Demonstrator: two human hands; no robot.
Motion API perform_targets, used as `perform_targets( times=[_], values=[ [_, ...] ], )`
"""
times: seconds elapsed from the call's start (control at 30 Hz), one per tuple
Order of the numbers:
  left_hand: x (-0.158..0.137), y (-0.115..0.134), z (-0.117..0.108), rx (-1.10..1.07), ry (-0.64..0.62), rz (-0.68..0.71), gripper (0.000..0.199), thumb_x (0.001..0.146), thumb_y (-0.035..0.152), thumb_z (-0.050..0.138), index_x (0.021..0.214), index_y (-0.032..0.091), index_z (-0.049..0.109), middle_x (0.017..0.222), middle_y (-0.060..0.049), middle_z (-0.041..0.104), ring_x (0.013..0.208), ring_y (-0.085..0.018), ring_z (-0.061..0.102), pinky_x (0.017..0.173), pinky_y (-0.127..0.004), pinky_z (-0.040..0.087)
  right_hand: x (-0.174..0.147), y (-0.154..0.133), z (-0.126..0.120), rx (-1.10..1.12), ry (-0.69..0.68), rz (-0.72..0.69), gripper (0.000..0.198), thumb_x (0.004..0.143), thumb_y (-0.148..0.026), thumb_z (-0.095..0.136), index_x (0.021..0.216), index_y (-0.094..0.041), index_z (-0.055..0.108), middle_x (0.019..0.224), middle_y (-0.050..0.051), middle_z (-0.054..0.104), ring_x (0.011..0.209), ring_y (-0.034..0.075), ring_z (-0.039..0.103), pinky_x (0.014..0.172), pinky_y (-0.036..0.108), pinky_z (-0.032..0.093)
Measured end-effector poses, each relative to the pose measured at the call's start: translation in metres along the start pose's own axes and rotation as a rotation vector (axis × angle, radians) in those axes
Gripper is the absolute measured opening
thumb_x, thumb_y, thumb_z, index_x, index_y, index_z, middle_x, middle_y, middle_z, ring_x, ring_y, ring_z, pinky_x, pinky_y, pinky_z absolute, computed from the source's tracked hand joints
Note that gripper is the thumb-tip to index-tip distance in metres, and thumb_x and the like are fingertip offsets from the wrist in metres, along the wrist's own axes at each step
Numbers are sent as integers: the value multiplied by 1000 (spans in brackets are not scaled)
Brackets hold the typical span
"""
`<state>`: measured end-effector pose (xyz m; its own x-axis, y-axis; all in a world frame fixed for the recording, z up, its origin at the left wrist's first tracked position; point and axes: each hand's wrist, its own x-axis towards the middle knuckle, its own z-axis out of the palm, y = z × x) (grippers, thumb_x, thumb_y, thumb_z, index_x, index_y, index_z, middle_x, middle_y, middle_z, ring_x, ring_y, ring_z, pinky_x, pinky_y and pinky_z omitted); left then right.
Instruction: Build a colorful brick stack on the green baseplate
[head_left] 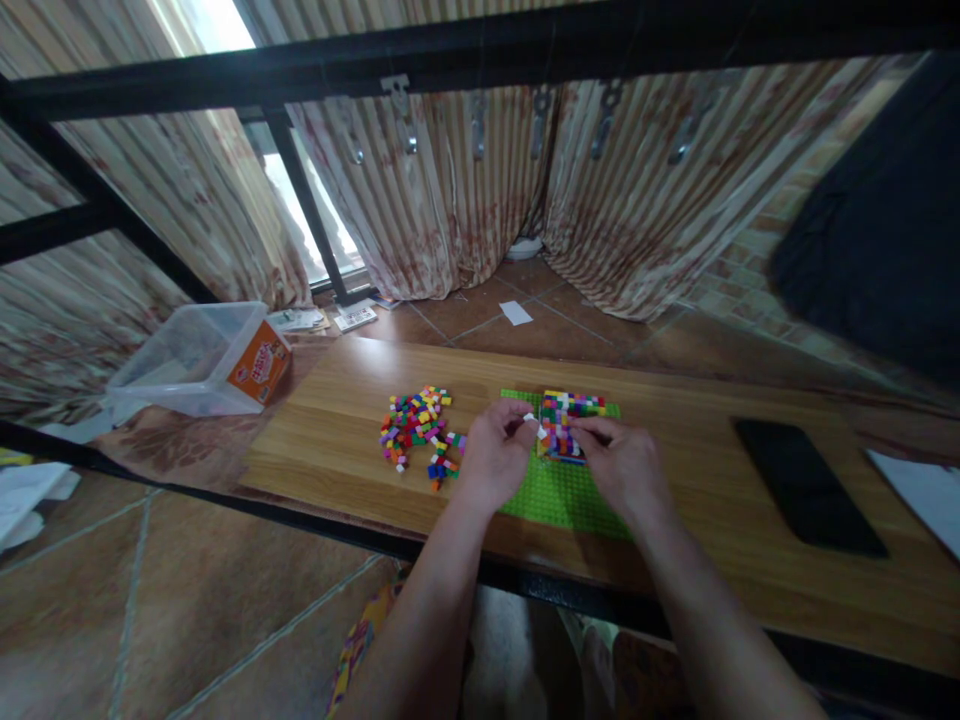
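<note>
- Assembly of small multicoloured plastic bricks (556,430): seated on the far part of a green studded plastic baseplate (562,502), between the two hands. Many bricks are joined; one band runs along the far edge, and further bricks extend toward the near side.
- Baseplate condition: flat on the brown wood-grain table (322,420). Its near portion shows bare studs.
- Left hand (496,455): grip closed to a pinch, thumb and forefinger on a small white plastic brick (530,418) at the left side of the assembly. Contact between this brick and the assembly cannot be confirmed.
- Right hand (624,465): grip narrowed, fingertips at the right side of the assembly. Whether it has hold of a separate brick or only steadies the assembly cannot be told.
- Loose stock: spread heap of small multicoloured plastic bricks (416,422) on the table, left of the baseplate and apart from it.
- Work done (judgement): a compact structure of many bricks is in place; the build appears well under way.
- Work left (judgement): the white brick does not appear seated yet, and the heap offers ample further stock. No finished form is shown, so the number of bricks outstanding cannot be determined.
</note>
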<state>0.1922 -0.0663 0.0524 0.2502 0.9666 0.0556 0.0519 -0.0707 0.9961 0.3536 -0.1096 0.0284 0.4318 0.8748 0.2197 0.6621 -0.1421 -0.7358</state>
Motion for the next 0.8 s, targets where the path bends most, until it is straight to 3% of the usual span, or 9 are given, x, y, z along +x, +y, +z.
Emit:
perform_targets(
  times=[0.27, 0.47, 0.67, 0.8],
  values=[
    [0, -2, 8, -68, -61, -39, 10, 80, 11, 59, 85, 17, 65, 73, 1, 67, 68, -12, 62, 67, -22, 48, -4, -6, 1, -125, 14, -30, 23, 86, -32, 58, 85, -24, 80, 94, 8, 77, 82, 23, 70, 77, 35, 51],
    [-1, -2, 13, -133, -85, -85, 8, 80, 10, 59, 84, 16, 64, 75, 0, 68, 69, -12, 64, 70, -23, 52, -9, -13, -8, 106, 68, -50, 31, 87, -39, 55, 90, -21, 79, 93, 8, 77, 80, 22, 70, 77, 35, 52],
    [-2, 0, 21, -148, -118, -88, 5, 82, 12, 60, 84, 16, 63, 74, 0, 68, 65, -11, 63, 68, -23, 52, -10, -17, -17, 359, -161, -49, 31, 84, -46, 63, 95, -22, 79, 93, 6, 79, 83, 22, 71, 78, 35, 54],
    [-3, 2, 26, -164, -119, -90, 6, 82, 11, 59, 85, 16, 62, 77, -1, 69, 67, -12, 65, 69, -24, 53, -5, -9, -28, 352, -168, -33, 26, 82, -42, 64, 92, -23, 79, 91, 4, 79, 81, 21, 71, 78, 34, 53]
  ],
)
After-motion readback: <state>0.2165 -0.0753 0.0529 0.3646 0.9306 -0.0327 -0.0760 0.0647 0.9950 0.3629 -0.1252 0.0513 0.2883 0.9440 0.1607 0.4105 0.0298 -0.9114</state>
